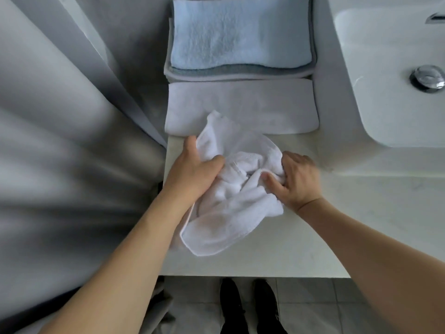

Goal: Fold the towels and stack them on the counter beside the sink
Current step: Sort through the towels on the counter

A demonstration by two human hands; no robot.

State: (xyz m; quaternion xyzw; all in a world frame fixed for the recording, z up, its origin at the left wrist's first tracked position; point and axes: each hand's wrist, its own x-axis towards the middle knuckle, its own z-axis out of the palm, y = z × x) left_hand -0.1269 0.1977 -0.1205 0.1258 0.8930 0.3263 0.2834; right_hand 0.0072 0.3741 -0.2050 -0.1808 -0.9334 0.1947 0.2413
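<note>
White crumpled towel (pixel 231 189) lies bunched on the pale counter (pixel 277 249) left of the sink (pixel 390 80), gripped by the left hand (pixel 192 172) and right hand (pixel 296 179). Behind it, a folded white towel (pixel 240 107) and a stack topped by a light blue towel (pixel 240 32).

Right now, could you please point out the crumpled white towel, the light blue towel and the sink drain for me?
crumpled white towel (pixel 231 213): head view, on its bunched middle.
light blue towel (pixel 240 34): head view, on its flat top face.
sink drain (pixel 427 78): head view, on its metal cap.
</note>
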